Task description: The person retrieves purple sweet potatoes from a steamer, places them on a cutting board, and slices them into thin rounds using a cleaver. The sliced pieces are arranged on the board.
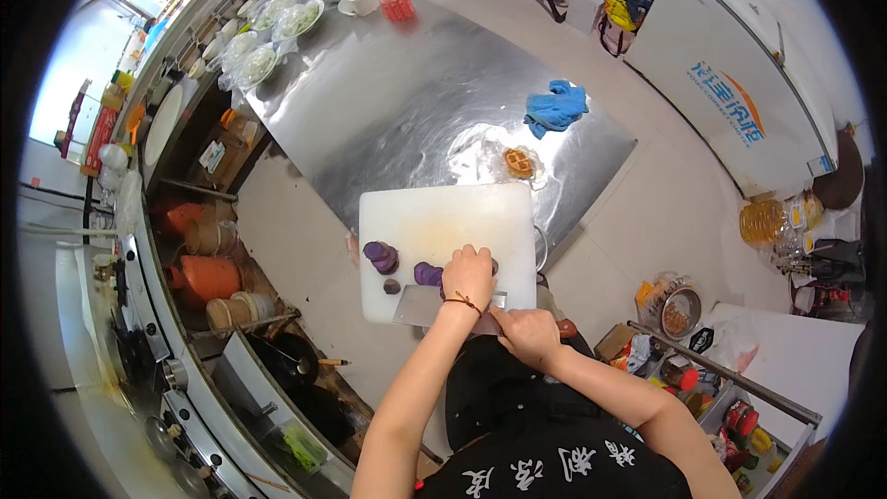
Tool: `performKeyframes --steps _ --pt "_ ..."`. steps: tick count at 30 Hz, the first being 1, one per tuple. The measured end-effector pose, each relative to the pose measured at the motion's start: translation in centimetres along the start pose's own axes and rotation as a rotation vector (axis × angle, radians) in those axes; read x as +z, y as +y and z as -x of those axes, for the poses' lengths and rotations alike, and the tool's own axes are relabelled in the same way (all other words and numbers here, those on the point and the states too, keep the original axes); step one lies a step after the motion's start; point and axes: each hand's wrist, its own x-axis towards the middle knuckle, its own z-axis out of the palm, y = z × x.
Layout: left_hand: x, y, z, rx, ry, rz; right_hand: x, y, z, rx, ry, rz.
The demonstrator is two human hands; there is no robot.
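Note:
A white cutting board (443, 211) lies at the near corner of the steel table. On it my left hand (469, 276) bears down on a purple sweet potato (495, 265), mostly hidden under the fingers. Cut purple slices (428, 274) lie just left of that hand. My right hand (530, 335) grips a wide cleaver (418, 296) whose wooden handle shows past the fist. Its blade stretches leftward beneath my left wrist, along the board's near edge. At the board's left side are a stack of purple slices (381, 258) and a small dark end piece (392, 286).
A blue cloth (556, 108) and a brown patterned item (518, 163) on clear plastic lie on the steel table (388, 97). Covered plates of food (298, 19), a white cup (362, 0) and a red roll (397, 5) stand farther back. A stove counter runs left; a white freezer (734, 76) stands right.

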Motion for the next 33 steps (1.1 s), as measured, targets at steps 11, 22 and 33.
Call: performKeyframes --steps 11,22,33 --pt "-0.6 -2.8 0.0 -0.137 -0.105 0.86 -0.7 -0.1 0.3 0.006 -0.026 -0.02" --pt "-4.6 -9.2 15.8 -0.454 0.701 1.944 0.2 -1.9 -0.8 0.264 -0.248 -0.318" --pt "8.5 -7.8 12.2 -0.624 0.682 1.582 -0.9 -1.5 -2.5 0.371 -0.259 -0.255"
